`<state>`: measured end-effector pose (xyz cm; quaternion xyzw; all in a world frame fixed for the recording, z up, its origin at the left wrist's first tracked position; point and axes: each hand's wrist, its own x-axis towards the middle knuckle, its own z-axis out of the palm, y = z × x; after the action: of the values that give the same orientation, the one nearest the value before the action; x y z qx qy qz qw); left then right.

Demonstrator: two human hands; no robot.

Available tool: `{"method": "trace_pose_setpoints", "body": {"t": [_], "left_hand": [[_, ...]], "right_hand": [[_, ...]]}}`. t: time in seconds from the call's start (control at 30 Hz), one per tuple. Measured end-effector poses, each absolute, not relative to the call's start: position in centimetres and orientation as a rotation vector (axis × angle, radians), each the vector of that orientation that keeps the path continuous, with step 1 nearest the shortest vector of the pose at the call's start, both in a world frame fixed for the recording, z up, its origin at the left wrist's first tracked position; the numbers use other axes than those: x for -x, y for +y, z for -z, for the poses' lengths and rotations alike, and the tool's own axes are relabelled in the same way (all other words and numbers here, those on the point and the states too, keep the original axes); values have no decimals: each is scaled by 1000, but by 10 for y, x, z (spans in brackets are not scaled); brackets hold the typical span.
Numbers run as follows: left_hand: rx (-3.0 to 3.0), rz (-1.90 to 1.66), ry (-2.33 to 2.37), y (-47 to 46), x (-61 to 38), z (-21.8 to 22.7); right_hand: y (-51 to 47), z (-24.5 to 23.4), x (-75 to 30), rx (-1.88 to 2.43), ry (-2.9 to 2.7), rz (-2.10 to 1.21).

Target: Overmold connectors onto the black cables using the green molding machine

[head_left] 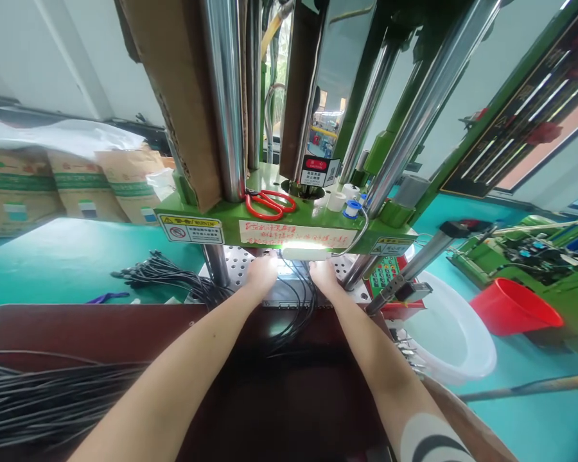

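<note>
Two bare arms reach under a green press (313,208) whose steel columns rise high above the work. A dark red-brown table (289,410) spans the foreground, while off to the right a white tub (484,350) stands near a red bucket (505,311). Loose black cables (52,401) lie on the table at left; a second cable bundle (166,276) lies beyond its far edge, beside the press's left front column. Below the press's crosspiece, amid a perforated metal plate (236,262), sits a flat metal block (282,293), with several dark leads (308,301) lying across it and trailing onto the table. The left hand (261,272) and right hand (324,274) are apart, one at each side of the block; glare from a lit lamp (306,254) hides the fingertips, so whether either hand grips or merely rests cannot be told. The step in hand appears to be placing or steadying the block; the next move would seem to call for even handling from both sides, with leads free and fingers clear of the press. Red-handled scissors (271,207) and a small blue-and-white spool (351,209) lie atop the crosspiece.
</note>
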<state>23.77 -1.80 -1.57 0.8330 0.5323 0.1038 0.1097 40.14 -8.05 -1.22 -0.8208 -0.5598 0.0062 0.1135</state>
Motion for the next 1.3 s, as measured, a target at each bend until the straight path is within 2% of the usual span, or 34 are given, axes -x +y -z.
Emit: {"method": "trace_pose_setpoints", "body": {"t": [0.37,0.77,1.07,1.3], "left_hand": [[-2448,-518,1661,-37,-252,0],[-2445,-598,1599,-32,-259,14],[-2466,-699,1550,-45,-262,-2],[-2509,-619,1433,-49,-270,-2]], "right_hand": [[-85,-9,-392,2366,-1807,64],[-69,-3,-380,2292,-1912,110],[-69,-6,-386,2284,-1941,103],[-74,-7,-378,2221,-2061,129]]}}
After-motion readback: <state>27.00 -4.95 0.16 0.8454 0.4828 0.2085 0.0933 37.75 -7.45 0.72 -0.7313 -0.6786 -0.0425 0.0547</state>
